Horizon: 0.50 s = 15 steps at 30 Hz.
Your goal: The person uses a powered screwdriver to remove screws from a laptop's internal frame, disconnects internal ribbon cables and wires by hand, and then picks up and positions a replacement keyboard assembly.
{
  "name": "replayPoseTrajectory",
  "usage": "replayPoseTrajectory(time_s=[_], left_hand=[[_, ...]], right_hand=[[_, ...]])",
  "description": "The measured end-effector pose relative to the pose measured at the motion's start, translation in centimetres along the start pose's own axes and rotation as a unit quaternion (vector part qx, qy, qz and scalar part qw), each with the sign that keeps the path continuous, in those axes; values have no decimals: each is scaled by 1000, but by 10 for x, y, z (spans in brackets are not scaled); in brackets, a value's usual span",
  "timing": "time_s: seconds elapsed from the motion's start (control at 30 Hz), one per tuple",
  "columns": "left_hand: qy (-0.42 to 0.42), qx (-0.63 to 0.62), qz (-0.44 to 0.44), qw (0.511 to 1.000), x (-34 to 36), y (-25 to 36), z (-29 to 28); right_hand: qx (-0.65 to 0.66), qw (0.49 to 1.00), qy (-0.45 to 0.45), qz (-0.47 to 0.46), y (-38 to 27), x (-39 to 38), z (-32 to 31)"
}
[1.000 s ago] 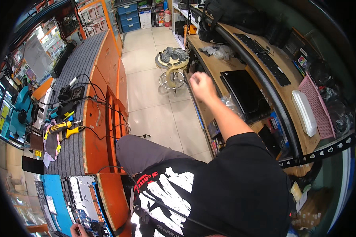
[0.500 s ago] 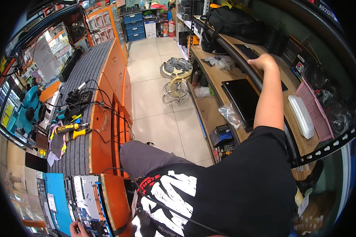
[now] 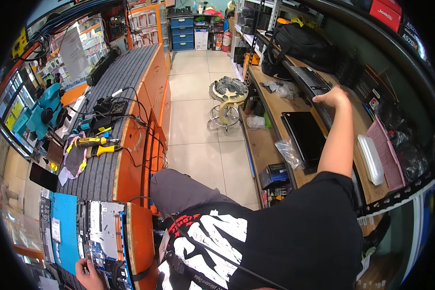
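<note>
My right arm reaches over the shelf on the right. There my right hand [image 3: 334, 98] is closed round the near end of a slim black keyboard [image 3: 310, 79], tilted at the shelf's edge; the palm hides part of it. At the lower left, my left hand [image 3: 88, 275] rests on an opened laptop [image 3: 104, 227] with its inner boards and copper heat pipes bare. Its fingers are curled together beside a blue panel [image 3: 65, 217], and whatever they may hold is too small to tell. Below the keyboard, a black screen panel [image 3: 304, 133] lies on the lower shelf.
A ribbed grey mat covers the orange counter [image 3: 123, 72] on the left, with a yellow screwdriver [image 3: 90, 141], yellow-handled pliers [image 3: 106, 150], cables and a phone [image 3: 43, 177]. A round stool [image 3: 228, 89] stands on the tiled floor. A white case [image 3: 370, 159] and pink basket [image 3: 386, 154] sit right of my arm.
The keyboard has tilted up from the shelf, its keys now catching light, with my right hand at its near end. My left hand shows more over the laptop; the whole view has shifted.
</note>
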State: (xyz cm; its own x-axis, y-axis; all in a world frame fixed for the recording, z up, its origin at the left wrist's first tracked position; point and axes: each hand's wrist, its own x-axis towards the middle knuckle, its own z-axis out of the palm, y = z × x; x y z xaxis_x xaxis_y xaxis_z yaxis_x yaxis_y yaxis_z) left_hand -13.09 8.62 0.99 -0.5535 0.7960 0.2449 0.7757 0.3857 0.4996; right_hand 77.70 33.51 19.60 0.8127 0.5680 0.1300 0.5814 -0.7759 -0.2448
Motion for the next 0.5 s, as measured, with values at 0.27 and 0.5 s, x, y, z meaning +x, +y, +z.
replayPoseTrajectory(time_s=[0.27,0.5], left_hand=[[10,-87,67,994,14,-39,16],[45,-91,88,991,9,-37,18]], right_hand=[[77,908,236,-339,-76,-104,27],[148,786,216,-560,-160,-185,54]])
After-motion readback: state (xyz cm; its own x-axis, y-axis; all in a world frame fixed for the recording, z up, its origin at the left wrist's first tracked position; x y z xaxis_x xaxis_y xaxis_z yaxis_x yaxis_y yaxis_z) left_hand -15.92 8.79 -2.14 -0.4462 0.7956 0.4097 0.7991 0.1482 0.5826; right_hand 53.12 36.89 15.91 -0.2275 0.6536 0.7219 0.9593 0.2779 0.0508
